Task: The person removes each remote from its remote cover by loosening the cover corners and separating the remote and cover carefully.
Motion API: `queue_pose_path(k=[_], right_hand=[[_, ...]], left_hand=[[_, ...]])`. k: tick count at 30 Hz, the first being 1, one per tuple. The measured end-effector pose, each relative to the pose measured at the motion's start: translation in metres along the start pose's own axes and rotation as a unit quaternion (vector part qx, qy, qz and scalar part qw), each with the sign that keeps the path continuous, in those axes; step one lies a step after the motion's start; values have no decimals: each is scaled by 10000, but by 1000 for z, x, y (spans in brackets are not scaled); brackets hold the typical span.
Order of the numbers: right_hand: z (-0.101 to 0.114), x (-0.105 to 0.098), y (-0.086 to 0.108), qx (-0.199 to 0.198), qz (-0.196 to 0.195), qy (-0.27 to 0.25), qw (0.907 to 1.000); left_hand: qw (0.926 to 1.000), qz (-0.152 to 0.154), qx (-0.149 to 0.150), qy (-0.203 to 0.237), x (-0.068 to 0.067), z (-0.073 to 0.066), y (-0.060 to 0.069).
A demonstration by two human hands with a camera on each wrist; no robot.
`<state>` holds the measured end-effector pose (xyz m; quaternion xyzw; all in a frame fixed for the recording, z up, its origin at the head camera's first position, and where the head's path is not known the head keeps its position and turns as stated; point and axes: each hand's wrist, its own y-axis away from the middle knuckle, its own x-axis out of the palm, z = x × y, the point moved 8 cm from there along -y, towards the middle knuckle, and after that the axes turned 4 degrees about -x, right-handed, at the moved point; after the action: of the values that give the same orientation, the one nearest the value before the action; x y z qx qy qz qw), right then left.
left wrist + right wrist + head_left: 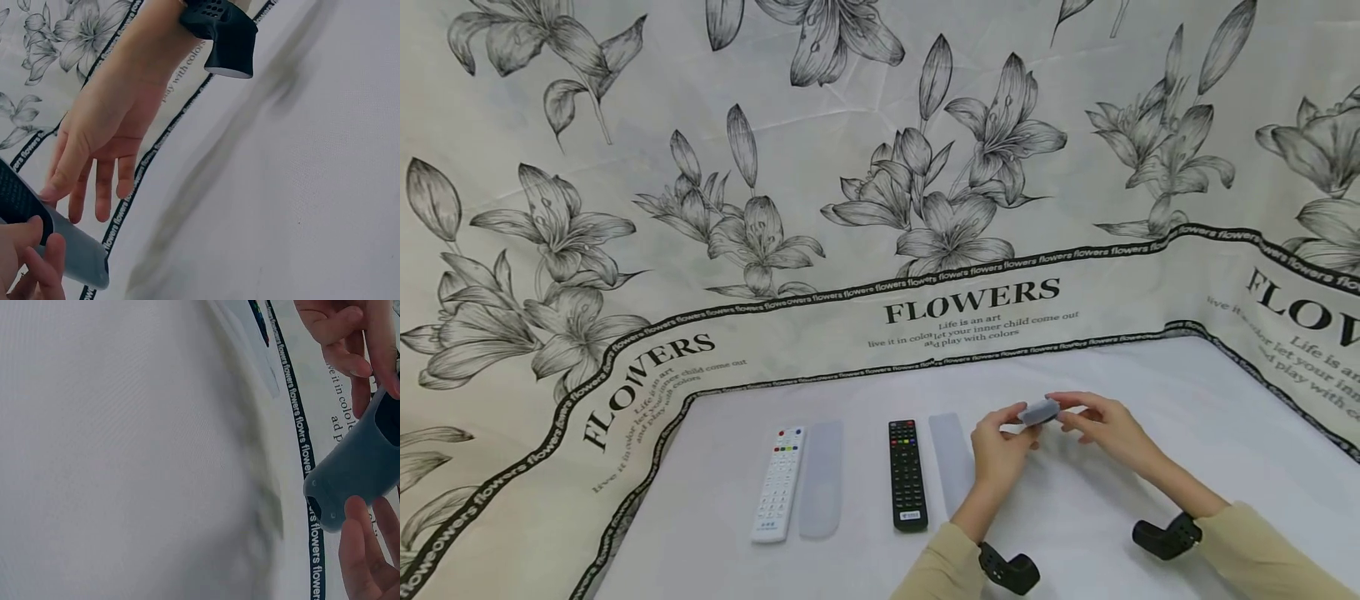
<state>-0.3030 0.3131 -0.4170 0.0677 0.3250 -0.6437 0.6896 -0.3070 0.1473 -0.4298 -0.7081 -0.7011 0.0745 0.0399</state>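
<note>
A dark remote control (14, 195) sits partly inside a translucent silicone cover (82, 255), held above the table between both hands. My left hand (1004, 454) grips it from the left, its fingers at the open edge of the cover. On the other side, my right hand (1108, 429) pinches the covered remote with thumb and fingertips. In the right wrist view, the cover's (353, 478) closed end shows a small cutout. Lying nearest the left hand is a flat translucent cover (949, 458), partly hidden behind the left wrist.
To the left lie a black remote control (908, 475), another translucent cover (822, 479) and a white remote control (778, 485), side by side on the white tablecloth (700, 500). Flower-printed cloth (790, 333) rises behind the table. Each wrist wears a black camera (1167, 536).
</note>
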Motion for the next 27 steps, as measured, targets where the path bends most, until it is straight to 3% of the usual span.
queue_pose_path(k=[6,13,27], right_hand=[[2,1,1,318,-211,209,9991],[10,-3,6,500,-312,524,9969],[2,3,11,1119,-127,347,9930]], left_hand=[[9991,-290,236,179,-3,-3,3],[9991,-197,-2,366,-1,-2,5],[9962,-740,-117,-451,-3,-2,3]])
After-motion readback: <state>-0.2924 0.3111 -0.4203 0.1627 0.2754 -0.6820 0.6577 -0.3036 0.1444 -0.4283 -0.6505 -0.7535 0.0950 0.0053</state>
